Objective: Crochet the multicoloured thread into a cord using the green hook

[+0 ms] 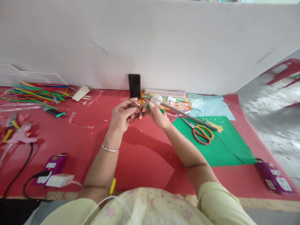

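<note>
Red covering spreads over the counter, which ends at a plain white wall at twelve o'clock, where a dark phone stands upright. Near the middle of the view, just below the phone, both hands meet over a small craft piece: a tangle of thin dark strands with orange and yellow bits, too small to make out further. The left hand has its grip pinched together on the piece from nine o'clock; a silver bangle circles that wrist. The right hand clamps its grip on the piece from three o'clock, along with a green straw stub. A grey stick with a white ball end lies just beyond the right hand. Scissors with red and yellow handles rest on green paper at three o'clock. Coloured straws are heaped at ten o'clock. Purple power strips sit at eight and four o'clock.
</note>
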The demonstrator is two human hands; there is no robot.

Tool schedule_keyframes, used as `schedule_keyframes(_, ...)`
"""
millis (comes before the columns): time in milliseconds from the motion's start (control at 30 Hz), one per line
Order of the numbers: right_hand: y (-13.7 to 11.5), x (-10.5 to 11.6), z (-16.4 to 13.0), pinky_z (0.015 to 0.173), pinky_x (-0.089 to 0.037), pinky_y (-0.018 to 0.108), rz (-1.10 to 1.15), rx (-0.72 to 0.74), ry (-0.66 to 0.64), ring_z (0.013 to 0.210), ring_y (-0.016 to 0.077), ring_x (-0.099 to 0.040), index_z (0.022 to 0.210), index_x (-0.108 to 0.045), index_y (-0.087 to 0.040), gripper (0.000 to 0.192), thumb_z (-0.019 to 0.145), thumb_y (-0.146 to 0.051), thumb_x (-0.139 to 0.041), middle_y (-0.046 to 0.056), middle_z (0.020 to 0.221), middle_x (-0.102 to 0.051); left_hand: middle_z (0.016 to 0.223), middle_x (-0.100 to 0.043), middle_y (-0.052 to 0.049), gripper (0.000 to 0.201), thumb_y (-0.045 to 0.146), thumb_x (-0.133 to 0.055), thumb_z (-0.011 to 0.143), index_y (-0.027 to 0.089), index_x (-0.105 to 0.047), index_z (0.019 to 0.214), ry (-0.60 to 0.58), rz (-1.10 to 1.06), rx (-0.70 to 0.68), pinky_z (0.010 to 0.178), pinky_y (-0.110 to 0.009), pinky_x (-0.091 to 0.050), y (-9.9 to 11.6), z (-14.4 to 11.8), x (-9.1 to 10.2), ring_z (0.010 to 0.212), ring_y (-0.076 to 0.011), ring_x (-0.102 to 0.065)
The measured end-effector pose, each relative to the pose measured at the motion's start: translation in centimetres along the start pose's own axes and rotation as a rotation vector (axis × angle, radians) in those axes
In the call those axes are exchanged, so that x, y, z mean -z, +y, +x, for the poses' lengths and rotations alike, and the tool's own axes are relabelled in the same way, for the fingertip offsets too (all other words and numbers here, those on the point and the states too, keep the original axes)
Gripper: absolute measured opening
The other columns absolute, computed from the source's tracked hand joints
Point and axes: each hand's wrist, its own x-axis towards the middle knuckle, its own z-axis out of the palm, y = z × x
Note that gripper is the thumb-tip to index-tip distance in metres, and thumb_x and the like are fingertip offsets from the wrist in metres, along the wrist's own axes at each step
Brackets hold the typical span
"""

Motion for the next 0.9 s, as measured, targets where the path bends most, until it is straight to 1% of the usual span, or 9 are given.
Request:
schedule_keyframes(100, 0.4, 0.2, 0.5, 0.062, -0.062, 0.031, 0.112, -0.067, 0.008, 0.074, 0.0185, -0.071, 0.091, -0.072, -0.023, 0.064, 0.092, -0.088, -0.078, 0.002, 0.084, -0.068, 0.083, -0.079, -0.001, 0.044, 0.021, -0.097, 0.061, 0.022, -0.092, 0.105, -0.020, 0.027, 0.018, 0.042, -0.022, -0.023, 0.3, -0.1, 0.1, 0.049, -0.0054, -0.049)
schedule_keyframes(167, 0.4, 0.5, 0.7, 0.062, -0.065, 0.031, 0.167, -0.123, 0.001, 0.073, 0.0181, -0.071, 0.091, -0.070, -0.023, 0.067, 0.087, -0.088, -0.082, 0.000, 0.081, -0.066, 0.082, -0.079, -0.001, 0.044, 0.021, -0.098, 0.061, 0.022, -0.092, 0.105, -0.040, 0.048, 0.028, 0.042, -0.022, -0.024, 0.4, -0.1, 0.2, 0.050, -0.0059, -0.049)
schedule_keyframes(333, -0.1, 1.3, 0.8, 0.068, -0.069, 0.033, 0.104, -0.183, -0.054, 0.076, 0.0196, -0.075, 0.089, -0.074, -0.019, 0.069, 0.083, -0.087, -0.087, 0.004, 0.086, -0.074, 0.081, -0.079, -0.002, 0.046, 0.021, -0.097, 0.064, 0.022, -0.093, 0.109, -0.036, 0.100, -0.029, 0.047, -0.023, -0.035, -0.1, 0.3, 0.9, 0.053, -0.0069, -0.050)
schedule_keyframes(433, -0.5, 1.3, 0.5, 0.071, -0.066, 0.033, -0.061, -0.102, -0.054, 0.079, 0.0199, -0.075, 0.089, -0.077, -0.019, 0.067, 0.092, -0.085, -0.080, 0.005, 0.087, -0.076, 0.083, -0.080, -0.002, 0.045, 0.024, -0.098, 0.069, 0.022, -0.093, 0.114, 0.001, 0.175, -0.122, 0.057, -0.026, -0.049, -0.7, 0.5, 1.3, 0.063, -0.0105, -0.062)
schedule_keyframes(567, -1.2, 0.6, -0.1, 0.084, -0.058, 0.036, -0.426, 0.203, -0.028, 0.084, 0.0185, -0.067, 0.085, -0.073, -0.021, 0.058, 0.116, -0.068, -0.059, 0.005, 0.086, -0.072, 0.085, -0.082, -0.001, 0.047, 0.029, -0.100, 0.074, 0.022, -0.092, 0.120, 0.081, 0.308, -0.275, 0.078, -0.031, -0.062, -1.6, 0.6, 1.2, 0.078, -0.0158, -0.074)
schedule_keyframes(633, -1.3, 0.2, -0.3, 0.089, -0.054, 0.039, -0.542, 0.338, 0.014, 0.086, 0.0191, -0.064, 0.083, -0.070, -0.021, 0.057, 0.121, -0.061, -0.053, 0.005, 0.086, -0.069, 0.083, -0.081, -0.001, 0.050, 0.034, -0.101, 0.076, 0.022, -0.091, 0.123, 0.098, 0.322, -0.292, 0.079, -0.033, -0.063, -1.9, 0.5, 1.0, 0.078, -0.0166, -0.075)
schedule_keyframes(700, -1.1, -0.1, -0.3, 0.089, -0.052, 0.039, -0.555, 0.371, 0.057, 0.086, 0.0196, -0.063, 0.084, -0.068, -0.022, 0.059, 0.120, -0.065, -0.051, 0.004, 0.085, -0.067, 0.082, -0.080, 0.000, 0.055, 0.039, -0.103, 0.074, 0.022, -0.090, 0.125, 0.092, 0.278, -0.257, 0.073, -0.031, -0.061, -1.9, 0.5, 0.8, 0.074, -0.0157, -0.073)
schedule_keyframes(800, -0.7, -0.4, -0.4, 0.083, -0.053, 0.038, -0.451, 0.269, 0.111, 0.082, 0.0191, -0.062, 0.087, -0.068, -0.024, 0.062, 0.116, -0.076, -0.051, 0.003, 0.085, -0.064, 0.082, -0.081, 0.000, 0.060, 0.040, -0.109, 0.067, 0.022, -0.090, 0.121, 0.037, 0.153, -0.152, 0.059, -0.026, -0.052, -1.7, 0.4, 0.5, 0.062, -0.0108, -0.063)
schedule_keyframes(900, -0.6, -0.7, -0.6, 0.077, -0.055, 0.036, -0.342, 0.190, 0.108, 0.080, 0.0187, -0.062, 0.089, -0.069, -0.024, 0.064, 0.111, -0.082, -0.056, 0.003, 0.087, -0.063, 0.072, -0.074, 0.003, 0.057, 0.041, -0.111, 0.067, 0.023, -0.091, 0.117, 0.054, 0.085, -0.101, 0.049, -0.023, -0.038, -1.4, 0.4, 0.4, 0.051, -0.0062, -0.049)
